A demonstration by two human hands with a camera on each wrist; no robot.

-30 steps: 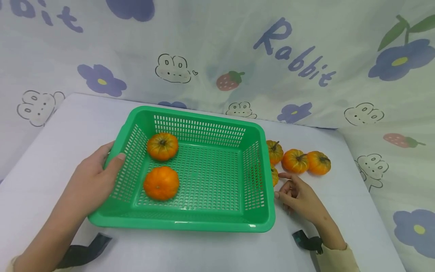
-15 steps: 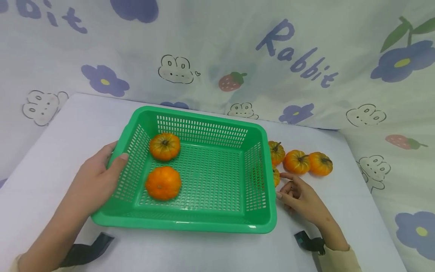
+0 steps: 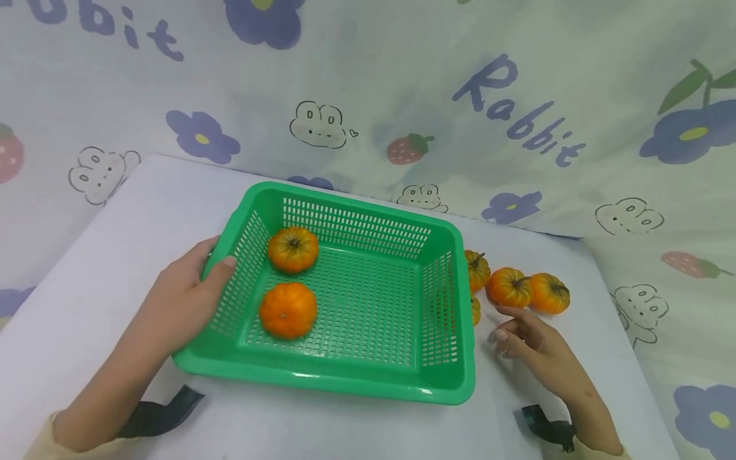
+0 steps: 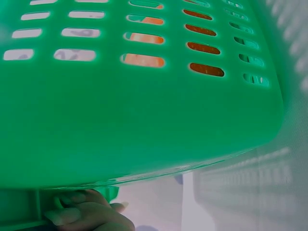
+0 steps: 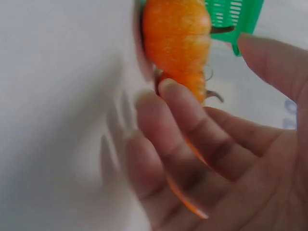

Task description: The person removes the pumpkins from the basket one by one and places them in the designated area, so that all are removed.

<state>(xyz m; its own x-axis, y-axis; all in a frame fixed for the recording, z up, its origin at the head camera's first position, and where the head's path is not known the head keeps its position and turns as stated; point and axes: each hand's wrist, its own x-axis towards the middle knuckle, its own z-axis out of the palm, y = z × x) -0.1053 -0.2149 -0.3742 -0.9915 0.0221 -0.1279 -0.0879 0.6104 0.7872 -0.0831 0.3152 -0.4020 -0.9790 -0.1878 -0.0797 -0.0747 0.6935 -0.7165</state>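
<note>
Behind the basket (image 3: 322, 379), "Rabbit" lettering (image 3: 519, 128)

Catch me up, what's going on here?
A person's left grip holds the left rim of a green basket, thumb over the edge. Two pumpkins are inside, toward its left: a rear pumpkin with its stem up and a front pumpkin. At least four outside pumpkins are on the white table, right of the basket. The right grip is beside them, fingers loosely curled, holding nothing; contact is unclear.
</note>
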